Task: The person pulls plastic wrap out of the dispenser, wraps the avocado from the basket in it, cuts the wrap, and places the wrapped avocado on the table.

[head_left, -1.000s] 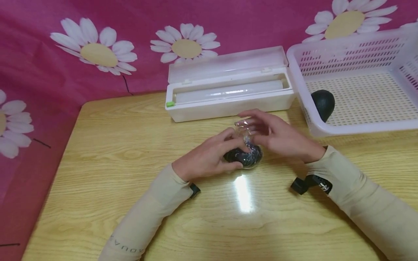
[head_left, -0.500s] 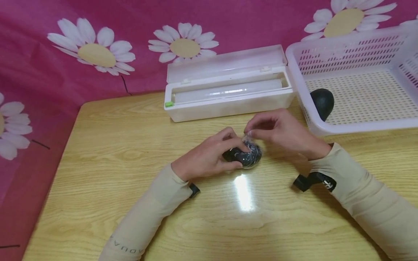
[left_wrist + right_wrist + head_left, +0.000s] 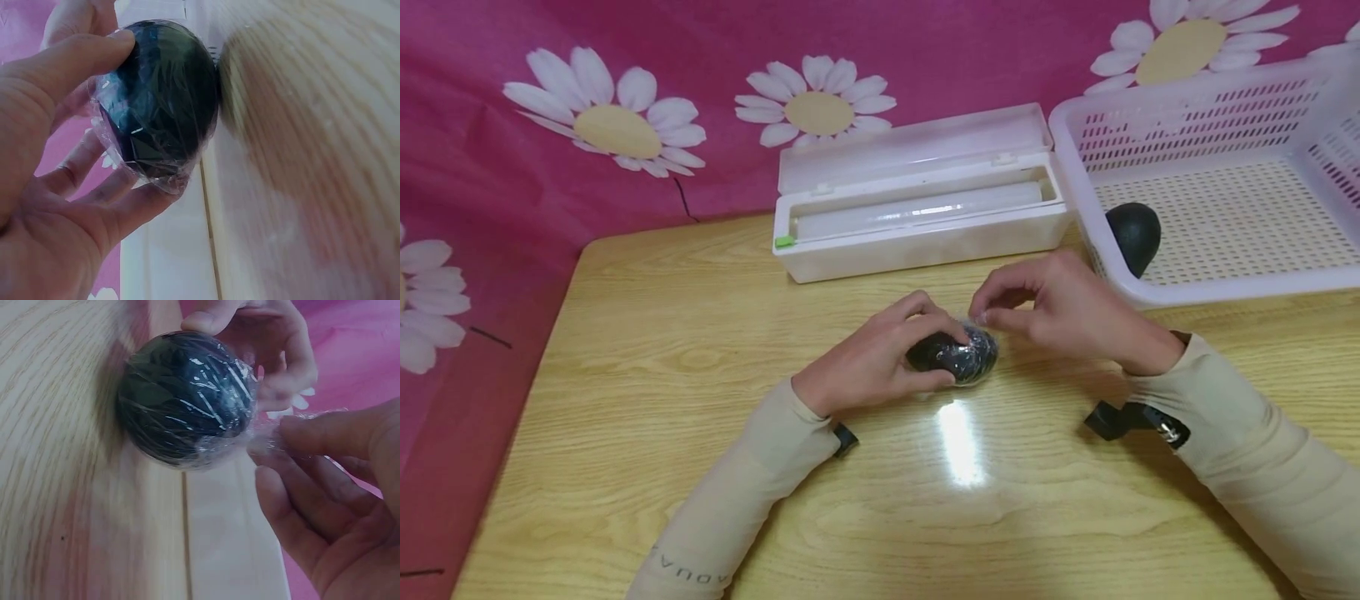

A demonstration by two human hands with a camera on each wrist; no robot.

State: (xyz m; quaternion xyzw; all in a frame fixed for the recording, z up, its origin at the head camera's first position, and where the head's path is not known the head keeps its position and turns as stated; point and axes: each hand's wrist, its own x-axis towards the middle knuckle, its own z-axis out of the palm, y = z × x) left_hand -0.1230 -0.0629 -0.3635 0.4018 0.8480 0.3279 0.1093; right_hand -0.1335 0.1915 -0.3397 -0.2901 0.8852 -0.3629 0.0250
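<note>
A dark avocado (image 3: pixel 966 360) wrapped in clear cling film lies on the wooden table (image 3: pixel 700 500). My left hand (image 3: pixel 887 354) grips it from the left, thumb on the near side and fingers over the far side. In the left wrist view, glossy film clings in wrinkles around the avocado (image 3: pixel 169 94). My right hand (image 3: pixel 1060 308) is at its right end, pinching a thin gathered tail of cling film (image 3: pixel 272 434) between thumb and fingers. That tail still joins the wrapping on the avocado (image 3: pixel 181 400).
Behind the hands stands a white dispenser box (image 3: pixel 925 257), lid raised, with a roll of cling film (image 3: pixel 917 208) inside. To its right, a white plastic basket (image 3: pixel 1247 290) holds another dark avocado (image 3: pixel 1135 237). A pink daisy-print cloth (image 3: pixel 925 50) hangs behind the table.
The right hand went from loosely spread fingers to pinching the film tail, then shifted slightly right and down. The left hand keeps holding the avocado in nearly the same place.
</note>
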